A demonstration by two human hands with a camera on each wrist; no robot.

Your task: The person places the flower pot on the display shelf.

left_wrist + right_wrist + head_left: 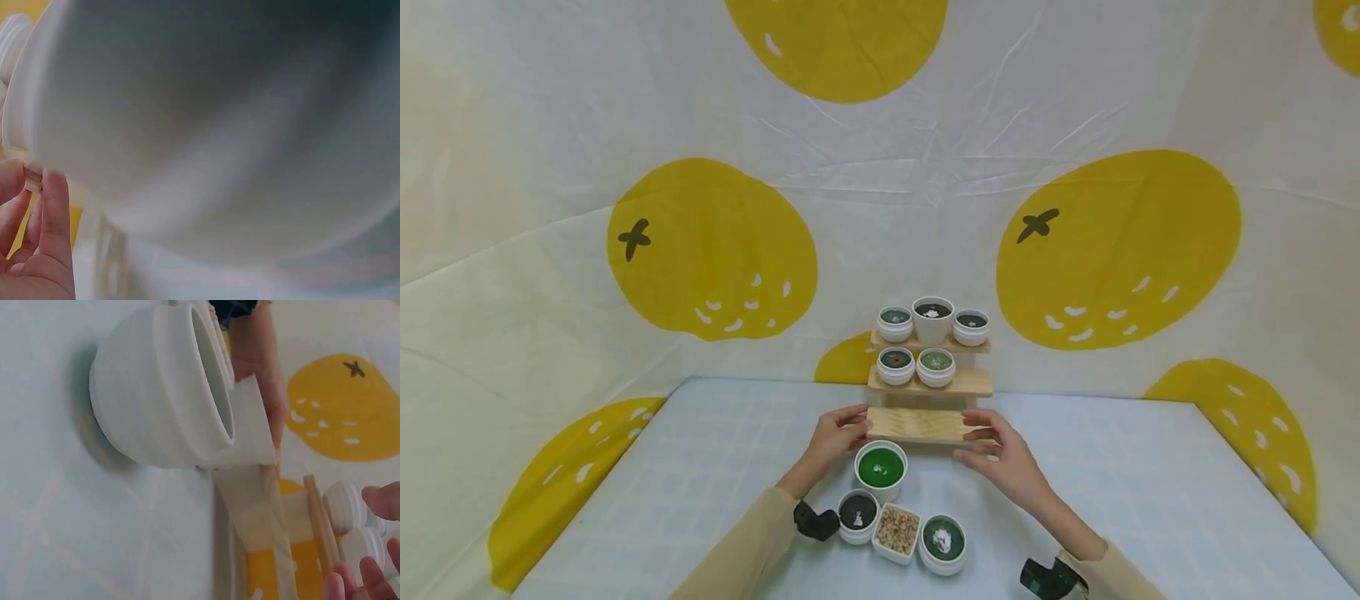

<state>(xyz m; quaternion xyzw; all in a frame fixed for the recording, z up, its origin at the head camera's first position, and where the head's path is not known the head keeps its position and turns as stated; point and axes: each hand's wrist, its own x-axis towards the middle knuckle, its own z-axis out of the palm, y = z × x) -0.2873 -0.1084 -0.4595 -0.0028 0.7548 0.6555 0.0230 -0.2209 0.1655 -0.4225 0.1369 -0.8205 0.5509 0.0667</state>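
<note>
A three-tier wooden stand [917, 423] is at the back of the table, its lowest board bare. My left hand [833, 440] pinches that board's left end between thumb and fingers; the wood [32, 181] shows between them in the left wrist view. My right hand [1006, 462] is at the board's right end, fingers loosely bent and spread; whether they touch it is unclear. Close in front stands a white cup with bright green contents [881, 467]. A white jar with dark contents [858, 515], a square dish of tan bits [897, 532] and a dark green jar [943, 542] sit nearer.
On the top tier stand a taller white cup [933, 321] between two small jars [895, 323]. Two more jars, one light green [936, 367], occupy the middle tier. A white cloth [917, 167] with yellow fruit shapes hangs behind the pale checked table [700, 483].
</note>
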